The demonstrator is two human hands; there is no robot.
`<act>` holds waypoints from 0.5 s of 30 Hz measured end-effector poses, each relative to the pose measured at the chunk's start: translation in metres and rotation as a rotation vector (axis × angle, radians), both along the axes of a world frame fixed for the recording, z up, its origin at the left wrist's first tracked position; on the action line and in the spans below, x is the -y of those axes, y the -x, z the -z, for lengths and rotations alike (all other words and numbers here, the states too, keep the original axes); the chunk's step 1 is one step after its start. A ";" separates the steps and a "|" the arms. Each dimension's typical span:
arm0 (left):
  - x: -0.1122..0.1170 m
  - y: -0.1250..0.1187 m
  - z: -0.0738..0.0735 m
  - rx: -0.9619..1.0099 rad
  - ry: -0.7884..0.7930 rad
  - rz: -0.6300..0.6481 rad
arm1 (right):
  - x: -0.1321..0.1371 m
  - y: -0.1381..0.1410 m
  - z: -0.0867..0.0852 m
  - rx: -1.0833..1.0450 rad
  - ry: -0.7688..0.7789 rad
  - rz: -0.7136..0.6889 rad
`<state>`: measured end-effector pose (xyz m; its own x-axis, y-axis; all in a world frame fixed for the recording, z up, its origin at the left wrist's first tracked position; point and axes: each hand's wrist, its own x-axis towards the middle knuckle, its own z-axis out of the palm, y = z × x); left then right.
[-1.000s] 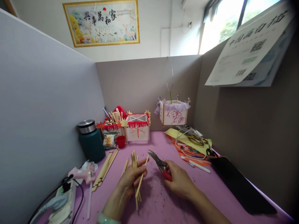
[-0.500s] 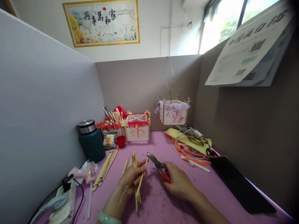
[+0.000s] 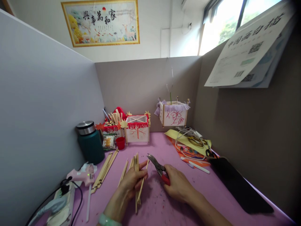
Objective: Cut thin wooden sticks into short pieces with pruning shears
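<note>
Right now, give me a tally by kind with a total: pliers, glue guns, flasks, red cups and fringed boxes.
Red-handled pliers: 1
Pink glue gun: 1
Teal flask: 1
Red cup: 1
Fringed boxes: 3
Total: 7

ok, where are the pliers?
Head view, lower half, just right of centre: the pliers are in the right hand, tips near the sticks in the left hand.
</note>
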<state>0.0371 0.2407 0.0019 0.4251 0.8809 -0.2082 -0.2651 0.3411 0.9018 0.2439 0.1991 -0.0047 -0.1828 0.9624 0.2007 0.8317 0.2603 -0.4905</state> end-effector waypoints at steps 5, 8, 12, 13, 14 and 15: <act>0.001 0.002 0.000 -0.019 0.039 -0.041 | -0.004 0.004 0.004 0.114 0.044 0.058; 0.000 0.001 -0.002 -0.045 0.057 -0.067 | -0.008 0.006 0.006 0.133 0.068 0.079; -0.001 -0.001 -0.006 -0.051 0.085 -0.061 | -0.008 0.005 0.002 0.056 0.107 0.079; 0.000 -0.001 -0.006 -0.049 0.088 -0.056 | -0.006 0.005 0.001 0.025 0.104 0.073; 0.000 -0.001 -0.007 -0.047 0.090 -0.051 | -0.005 0.005 0.000 -0.002 0.093 0.064; 0.000 0.000 -0.007 -0.043 0.090 -0.049 | -0.003 0.004 -0.001 -0.021 0.073 0.055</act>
